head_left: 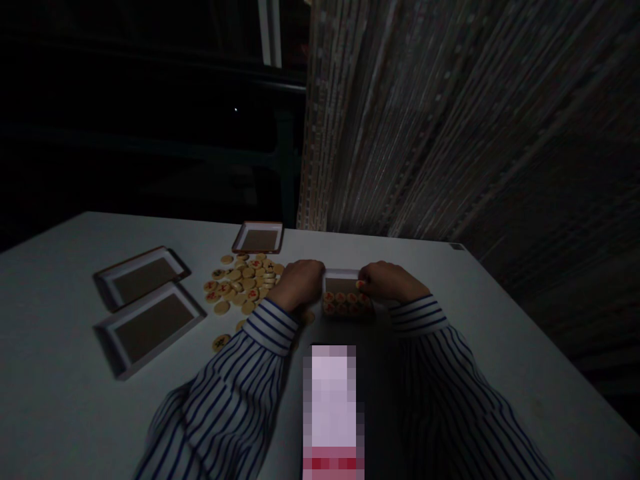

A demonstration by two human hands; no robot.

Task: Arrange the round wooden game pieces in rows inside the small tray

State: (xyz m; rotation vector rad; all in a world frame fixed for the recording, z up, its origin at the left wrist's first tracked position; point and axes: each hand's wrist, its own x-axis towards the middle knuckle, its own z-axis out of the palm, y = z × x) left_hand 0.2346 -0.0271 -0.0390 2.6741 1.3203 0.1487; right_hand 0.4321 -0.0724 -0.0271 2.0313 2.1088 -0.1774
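A small white box (341,275) sits on the pale table (60,400) between my two hands. It holds a row of round wooden game pieces (346,305) with red marks. My left hand (299,283) is curled against the box's left side. My right hand (387,281) is curled at its right side, fingertips pinching one piece at the box's edge. Both arms wear striped sleeves. A heap of loose wooden pieces (243,280) lies just left of my left hand.
Two flat white-rimmed trays (145,307) lie at the left of the table, a smaller tray (260,238) behind the heap. A tall stack of ribbed material (450,120) rises behind the table. The room is dark.
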